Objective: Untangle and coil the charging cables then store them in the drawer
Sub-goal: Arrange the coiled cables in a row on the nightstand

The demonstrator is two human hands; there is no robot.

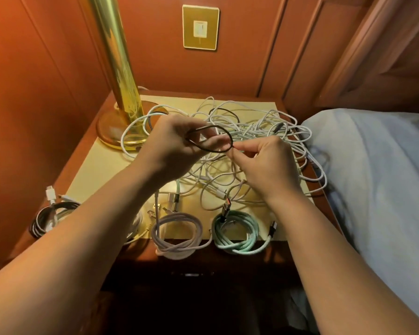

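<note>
1. Above the white cable tangle point(240, 141) on the counter point(92, 170), the left hand point(174, 146) grips a small loop of black cable point(209, 139); the right hand point(264, 160) pinches the same cable between its fingers point(235, 149), just right of the loop.
2. Judged best: feed short lengths into even loops — the black cable's rest runs back into the tangle, so pull gently.
3. Finished coils — black-and-white point(46, 218), lilac point(177, 230), mint point(237, 233) — sit nearer than the tangle, at the counter's front edge; a brass lamp point(121, 93) crowds the tangle's left, a bed point(373, 165) its right; room is tight.
</note>
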